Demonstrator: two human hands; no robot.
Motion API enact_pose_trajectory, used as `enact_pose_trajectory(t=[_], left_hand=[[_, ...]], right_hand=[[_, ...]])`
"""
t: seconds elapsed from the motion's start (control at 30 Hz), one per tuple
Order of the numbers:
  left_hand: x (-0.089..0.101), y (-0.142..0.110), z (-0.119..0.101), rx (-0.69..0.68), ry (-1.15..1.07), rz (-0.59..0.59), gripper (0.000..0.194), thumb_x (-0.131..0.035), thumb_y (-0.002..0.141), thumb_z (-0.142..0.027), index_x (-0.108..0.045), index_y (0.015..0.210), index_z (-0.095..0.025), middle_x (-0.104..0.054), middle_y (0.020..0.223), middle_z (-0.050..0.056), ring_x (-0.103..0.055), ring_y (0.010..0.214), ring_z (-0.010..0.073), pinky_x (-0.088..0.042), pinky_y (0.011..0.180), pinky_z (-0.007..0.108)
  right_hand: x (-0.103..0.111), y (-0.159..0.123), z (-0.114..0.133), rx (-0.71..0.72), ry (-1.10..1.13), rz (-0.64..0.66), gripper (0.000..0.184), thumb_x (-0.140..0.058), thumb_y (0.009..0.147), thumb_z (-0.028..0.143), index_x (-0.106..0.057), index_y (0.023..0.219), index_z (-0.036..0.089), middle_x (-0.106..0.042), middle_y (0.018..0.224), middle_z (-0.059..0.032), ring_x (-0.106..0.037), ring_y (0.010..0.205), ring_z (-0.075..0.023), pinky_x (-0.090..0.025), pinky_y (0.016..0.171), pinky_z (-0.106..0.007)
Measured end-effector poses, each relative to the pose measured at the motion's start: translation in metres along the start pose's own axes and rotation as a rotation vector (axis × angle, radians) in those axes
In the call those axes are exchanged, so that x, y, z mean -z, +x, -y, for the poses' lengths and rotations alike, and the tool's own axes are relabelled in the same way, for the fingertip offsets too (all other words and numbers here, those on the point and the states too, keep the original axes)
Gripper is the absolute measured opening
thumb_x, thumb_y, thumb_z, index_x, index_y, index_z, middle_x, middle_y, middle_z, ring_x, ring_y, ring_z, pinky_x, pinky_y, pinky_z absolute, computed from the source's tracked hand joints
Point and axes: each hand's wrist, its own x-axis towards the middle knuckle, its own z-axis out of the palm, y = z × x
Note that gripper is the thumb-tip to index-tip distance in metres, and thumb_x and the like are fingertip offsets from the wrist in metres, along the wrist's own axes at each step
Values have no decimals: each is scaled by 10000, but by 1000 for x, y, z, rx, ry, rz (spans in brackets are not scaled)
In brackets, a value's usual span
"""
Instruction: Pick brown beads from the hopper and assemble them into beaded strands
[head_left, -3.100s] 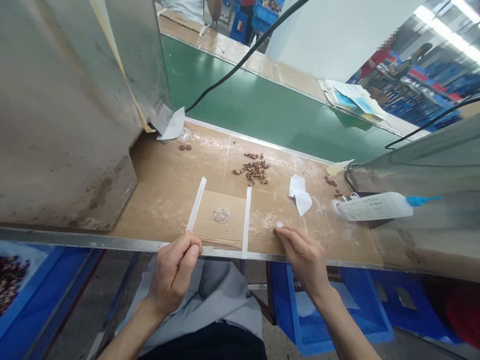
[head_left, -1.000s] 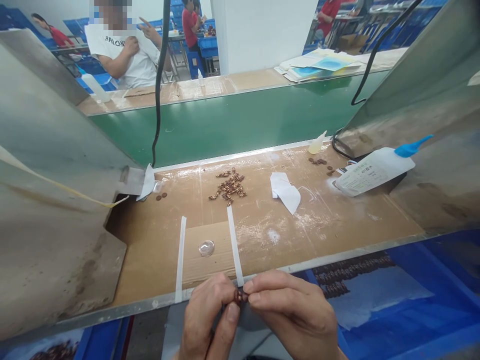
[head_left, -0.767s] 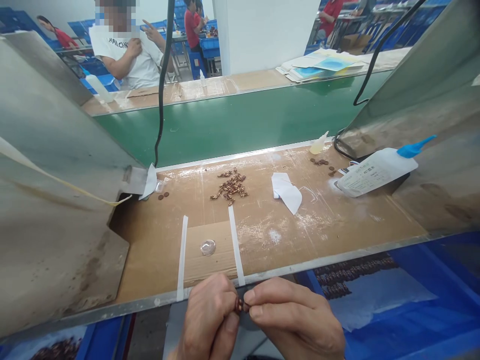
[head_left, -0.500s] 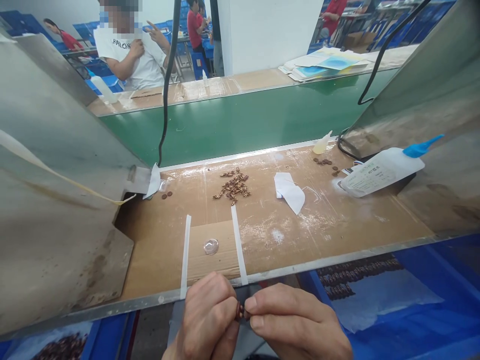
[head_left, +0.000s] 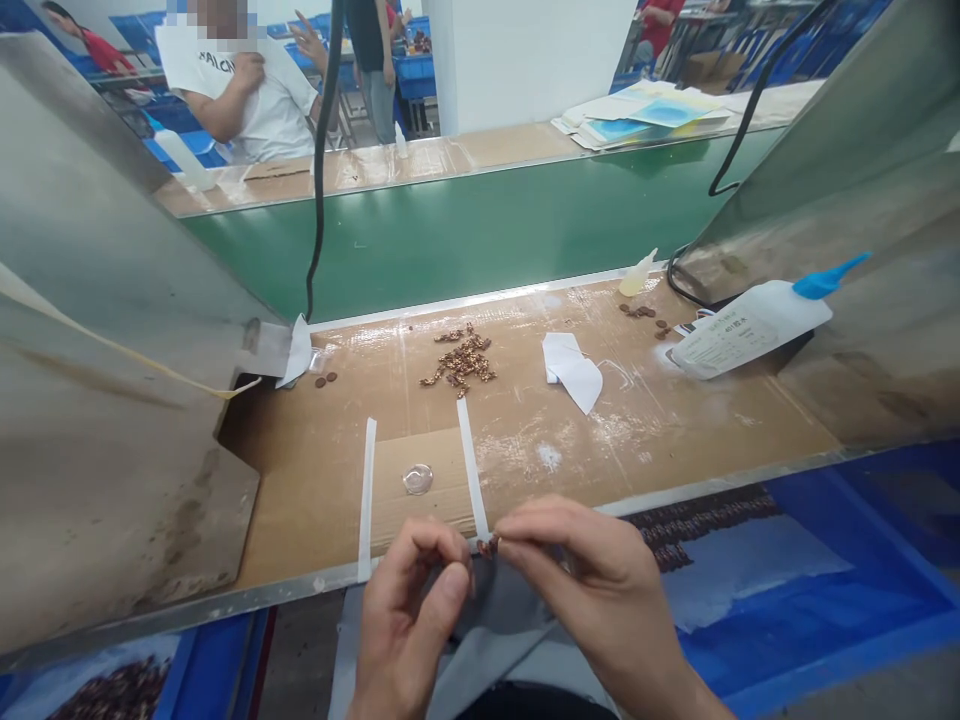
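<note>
Between the thumb and fingertips of my right hand (head_left: pixel 589 565) is a small coppery-brown metal piece (head_left: pixel 487 547), just over the bench's front edge. My left hand (head_left: pixel 420 585) is close beside it on the left, apart from the piece. Its fingers are curled and the thumb lies close to the index finger; whatever may be between those tips is hidden. Past the hands, a clear round glue-like blob (head_left: pixel 417 479) rests on a cardboard patch between two white tape strips (head_left: pixel 471 465). Behind it lies a pile of similar coppery pieces (head_left: pixel 461 362).
Small brown discs (head_left: pixel 326 380) lie left, more discs (head_left: pixel 637 312) right. White paper (head_left: pixel 574 370), a small dropper bottle (head_left: pixel 637 275) and a blue-tipped bottle (head_left: pixel 750 325) are on the bench. Metal panels (head_left: pixel 112 350) flank it. A blue bin (head_left: pixel 810 640) stands below. A person (head_left: pixel 240 100) sits opposite.
My hands have risen toward the bench edge, and my left hand has come away from the piece, which stays in my right. The view has shifted slightly.
</note>
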Motion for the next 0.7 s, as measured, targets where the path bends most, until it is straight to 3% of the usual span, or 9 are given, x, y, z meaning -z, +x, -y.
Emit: enact_pose_trajectory(t=[0.13,0.33,0.5,0.7], left_hand=[[-13,2,2,240,-381,-8,342,-886,1099,-481,-690,1023,-211,-711,851,7,-680,739,153,-565,718,256],[-24,8,-14,543,-733,-3,405,-948,1033,-464,-634,990,-212,-610,701,-59,-613,599,111,-521,617,210],[-26,9,-18,639,-844,-16,403,-989,998,-432,-664,971,-195,-657,719,-45,-637,574,102,-532,582,202],[-25,6,-14,672,-939,-14,402,-1030,969,-409,-700,978,-179,-664,710,-47,-657,572,102,-553,563,194]], right_hand=[[-2,9,9,-84,-2,54,102,-879,1122,210,-935,1071,278,-886,961,-10,-845,820,-190,-703,775,-269],[-6,14,19,-230,81,136,111,-888,1117,221,-940,1030,264,-887,928,-1,-853,804,-186,-693,747,-258],[-12,14,20,-415,360,175,127,-887,1136,339,-925,1055,248,-872,864,-2,-835,646,-196,-731,640,-290],[-19,15,21,-482,476,164,188,-933,1090,415,-918,1033,236,-832,757,7,-799,580,-189,-732,599,-286]])
